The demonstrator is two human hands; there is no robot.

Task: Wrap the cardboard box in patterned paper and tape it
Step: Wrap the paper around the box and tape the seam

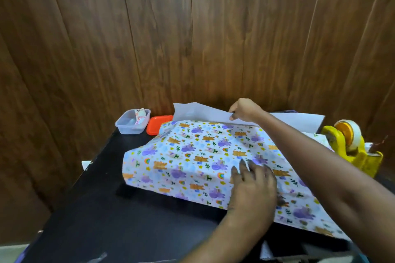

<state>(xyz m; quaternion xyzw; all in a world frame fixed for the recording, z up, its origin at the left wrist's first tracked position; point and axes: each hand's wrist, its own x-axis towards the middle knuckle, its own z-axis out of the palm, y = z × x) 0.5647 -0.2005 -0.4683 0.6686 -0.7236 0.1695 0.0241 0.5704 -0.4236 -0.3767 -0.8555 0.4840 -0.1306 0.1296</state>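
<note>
- We are looking down at a sheet of white patterned paper [192,156], printed with purple, orange and green cartoon figures, which is lying draped over a raised, blocky shape in the middle of the black table [102,209].
- We are taking that shape for the cardboard box, but it is sitting wholly under the paper and we cannot see any of it.
- Our left hand [252,188] is resting palm down on the near right part of the patterned paper, its fingers straight and slightly spread, pressing flat and gripping nothing.
- Our right hand [243,110] is reaching across to the far side, where its thumb and fingers are pinching the edge of the paper and holding it up so the plain white underside is facing us.
- The near right corner of the sheet is hanging past the raised shape toward the table's edge.
- A clear plastic rectangular container [131,123] with small paper slips inside is standing at the far left of the table, with a flat orange-red plastic lid [159,124] lying just beside it on the right.
- A yellow tape dispenser [354,156] carrying a roll of clear tape [350,132] is standing at the far right, close to the paper's edge.
- Dark wooden wall panels [192,28] are rising behind the table.
</note>
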